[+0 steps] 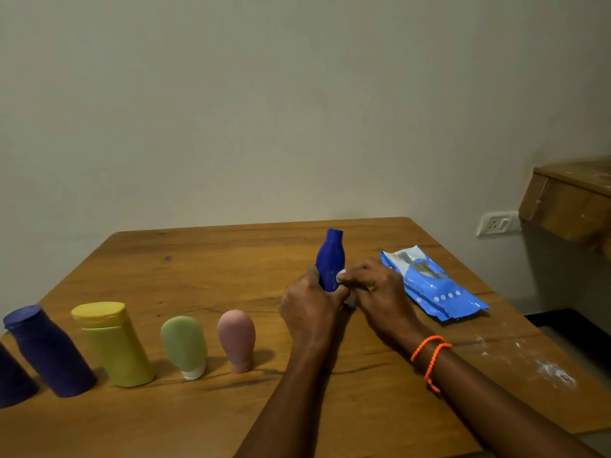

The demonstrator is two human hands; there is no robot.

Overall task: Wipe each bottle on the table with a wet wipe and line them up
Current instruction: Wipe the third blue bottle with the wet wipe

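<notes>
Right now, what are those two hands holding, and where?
Left hand grips the blue bottle round its lower body; right hand pinches a white wipe against it.

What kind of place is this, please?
Probably a room in a home: a wooden table against a plain wall, a wall socket, and toiletry bottles such as the yellow bottle.

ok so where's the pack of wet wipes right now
In the head view, the wet wipes pack lies flat on the right side of the table, just right of the right hand and the blue bottle.
</notes>
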